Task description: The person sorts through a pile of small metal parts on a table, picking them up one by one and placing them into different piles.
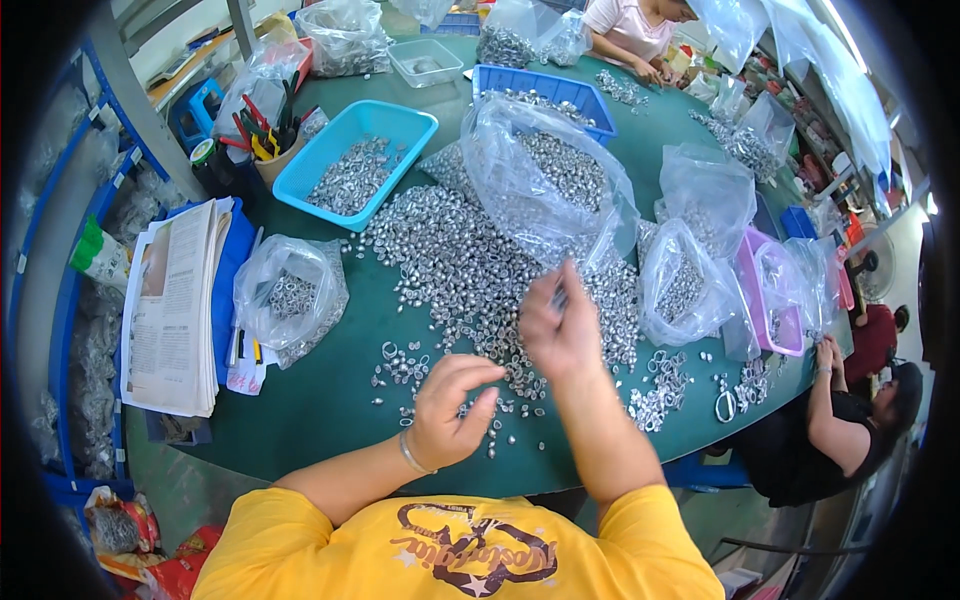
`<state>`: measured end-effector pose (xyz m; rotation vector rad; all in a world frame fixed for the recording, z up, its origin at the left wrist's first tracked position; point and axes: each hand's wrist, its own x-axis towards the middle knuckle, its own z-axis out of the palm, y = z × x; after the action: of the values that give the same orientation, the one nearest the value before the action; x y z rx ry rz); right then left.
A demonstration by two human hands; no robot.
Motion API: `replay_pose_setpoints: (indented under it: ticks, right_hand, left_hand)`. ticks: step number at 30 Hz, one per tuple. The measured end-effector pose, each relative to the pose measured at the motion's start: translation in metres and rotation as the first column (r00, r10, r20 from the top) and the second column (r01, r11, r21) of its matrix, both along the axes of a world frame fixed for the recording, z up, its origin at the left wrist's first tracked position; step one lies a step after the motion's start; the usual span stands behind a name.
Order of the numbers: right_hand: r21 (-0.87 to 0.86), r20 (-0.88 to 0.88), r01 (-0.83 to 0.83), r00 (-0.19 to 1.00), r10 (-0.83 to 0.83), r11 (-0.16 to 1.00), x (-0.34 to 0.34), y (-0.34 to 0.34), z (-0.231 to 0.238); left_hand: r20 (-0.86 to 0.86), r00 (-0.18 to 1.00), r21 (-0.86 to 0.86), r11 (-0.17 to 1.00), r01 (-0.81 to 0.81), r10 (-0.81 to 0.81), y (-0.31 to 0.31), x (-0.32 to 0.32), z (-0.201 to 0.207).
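Observation:
A big heap of small silver metal pieces point(440, 255), many shaped like rings, spreads over the green table point(330, 410) before me. My left hand point(452, 412) hovers at its near edge, fingers curved and thumb apart, with nothing visible in it. Over the heap, my right hand point(560, 325) is raised with its fingers bunched. A small dark-grey glint shows between them, too blurred to name. Just beyond those fingertips lies the mouth of a large clear plastic bag point(500, 195) with more metal pieces inside. Loose rings point(402, 365) lie to the left of my left hand.
A turquoise tray point(428, 135) and a blue basket point(483, 83) hold more pieces. Filled bags stand left point(262, 275) and right point(655, 290), near a pink basket point(748, 262). Papers point(165, 330) and a tool holder point(280, 165) line the left. Two people point(850, 430) point(640, 30) sit at the table.

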<state>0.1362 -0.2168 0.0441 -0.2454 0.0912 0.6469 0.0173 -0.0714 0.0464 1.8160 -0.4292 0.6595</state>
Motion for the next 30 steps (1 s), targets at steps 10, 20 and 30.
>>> replay_pose_setpoints:
  ticks: [10, 20, 30]
  right_hand:
    - [-0.614, 0.495, 0.598, 0.8, -0.338, 0.516, 0.172, -0.046, 0.033]
    - [-0.834, 0.549, 0.542, 0.835, 0.049, 0.105, 0.146, -0.074, 0.032]
    - [-0.672, 0.503, 0.72, 0.275, 0.82, 0.171, -0.076, -0.073, -0.009]
  left_hand:
    - [-0.163, 0.984, -0.152, 0.984, -0.096, 0.071, 0.023, -0.013, -0.014]
    - [-0.362, 0.931, -0.227, 0.973, -0.034, -0.052, 0.027, -0.017, -0.036]
    - [-0.484, 0.875, 0.153, 0.985, 0.074, 0.009, 0.04, -0.026, -0.033]
